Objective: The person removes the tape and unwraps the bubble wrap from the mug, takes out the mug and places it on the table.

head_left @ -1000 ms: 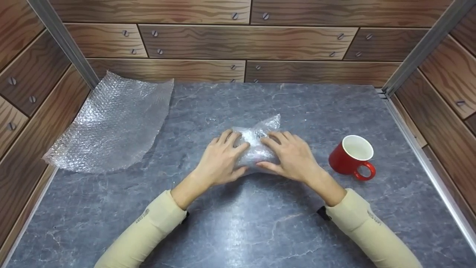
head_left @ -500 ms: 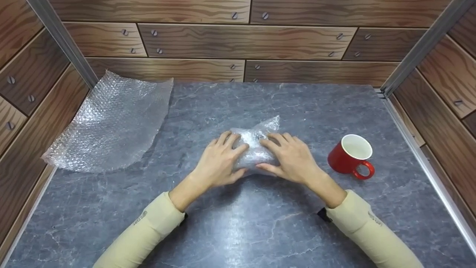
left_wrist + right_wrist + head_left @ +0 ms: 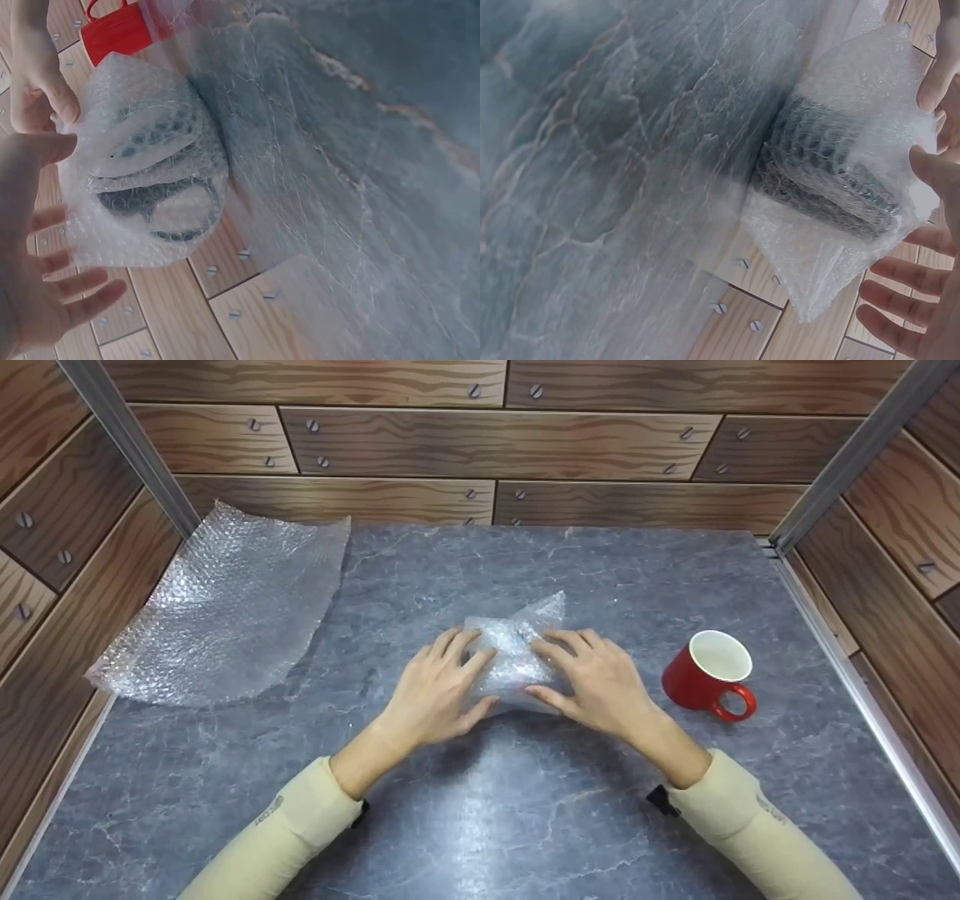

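A bundle of clear bubble wrap (image 3: 514, 660) sits on the table in front of me, with a loose pointed corner sticking up at its far right. Something dark shows through the wrap in both wrist views; its kind is hidden. My left hand (image 3: 435, 686) is at the bundle's left side, fingers spread and fairly straight, thumb near its front edge. On the other side my right hand (image 3: 604, 682) lies likewise, fingertips right at the wrap. The right wrist view shows the bundle (image 3: 832, 165) with the right fingers (image 3: 900, 296) extended beside it.
A red mug (image 3: 686, 682) with a white inside stands upright to the right, handle toward the front right. A flat sheet of bubble wrap (image 3: 240, 607) lies at the back left, reaching the side wall. Wood-patterned walls (image 3: 480, 442) enclose the grey marbled table (image 3: 480, 825).
Both hands have eased slightly outward from the bundle, the left to the left and the right to the right. Bundle, mug and flat sheet stay in place.
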`<state>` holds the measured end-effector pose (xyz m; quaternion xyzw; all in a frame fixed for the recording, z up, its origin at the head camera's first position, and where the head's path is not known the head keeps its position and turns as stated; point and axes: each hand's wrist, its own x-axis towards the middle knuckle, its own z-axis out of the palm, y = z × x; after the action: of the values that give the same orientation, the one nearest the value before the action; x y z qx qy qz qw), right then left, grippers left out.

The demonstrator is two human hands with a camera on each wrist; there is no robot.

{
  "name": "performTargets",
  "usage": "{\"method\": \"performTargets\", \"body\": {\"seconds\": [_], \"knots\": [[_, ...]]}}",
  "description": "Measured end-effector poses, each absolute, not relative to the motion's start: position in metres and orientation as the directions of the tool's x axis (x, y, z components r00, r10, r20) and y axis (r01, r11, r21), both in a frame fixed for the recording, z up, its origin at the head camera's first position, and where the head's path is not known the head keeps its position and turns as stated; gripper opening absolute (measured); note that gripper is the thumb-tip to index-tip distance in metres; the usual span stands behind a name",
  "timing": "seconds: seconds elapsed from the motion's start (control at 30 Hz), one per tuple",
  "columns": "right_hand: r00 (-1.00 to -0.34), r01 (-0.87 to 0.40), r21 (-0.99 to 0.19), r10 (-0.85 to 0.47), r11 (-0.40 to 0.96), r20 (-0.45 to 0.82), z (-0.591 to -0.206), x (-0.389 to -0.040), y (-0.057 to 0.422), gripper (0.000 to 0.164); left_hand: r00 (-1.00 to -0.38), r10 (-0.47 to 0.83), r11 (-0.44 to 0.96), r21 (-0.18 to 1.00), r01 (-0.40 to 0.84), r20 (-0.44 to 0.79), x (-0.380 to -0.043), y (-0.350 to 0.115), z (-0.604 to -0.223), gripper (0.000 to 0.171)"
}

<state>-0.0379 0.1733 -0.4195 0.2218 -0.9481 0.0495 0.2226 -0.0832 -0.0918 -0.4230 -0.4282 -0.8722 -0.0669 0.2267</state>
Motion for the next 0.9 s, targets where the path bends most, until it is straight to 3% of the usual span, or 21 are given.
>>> {"method": "performTargets", "body": {"seconds": [0.33, 0.6, 0.73, 0.9], "knots": [[-0.827, -0.398, -0.111, -0.304, 0.910, 0.473, -0.414, -0.027, 0.178, 0.047, -0.451, 0.707, 0.608, -0.143, 0.781, 0.545, -0.072, -0.099, -0.423, 0.054], [-0.934, -0.260, -0.415, -0.118, 0.872, 0.337, -0.415, -0.021, 0.183, 0.042, -0.391, 0.713, 0.567, -0.151, 0.809, 0.583, -0.063, -0.098, -0.424, 0.047], [-0.967, -0.188, -0.566, -0.051, 0.803, 0.250, -0.416, -0.022, 0.185, 0.035, -0.394, 0.719, 0.561, -0.143, 0.815, 0.573, -0.061, -0.096, -0.427, 0.045], [-0.980, -0.139, -0.647, -0.012, 0.750, 0.196, -0.419, -0.023, 0.187, 0.029, -0.414, 0.720, 0.581, -0.157, 0.799, 0.557, -0.062, -0.094, -0.430, 0.044]]}}
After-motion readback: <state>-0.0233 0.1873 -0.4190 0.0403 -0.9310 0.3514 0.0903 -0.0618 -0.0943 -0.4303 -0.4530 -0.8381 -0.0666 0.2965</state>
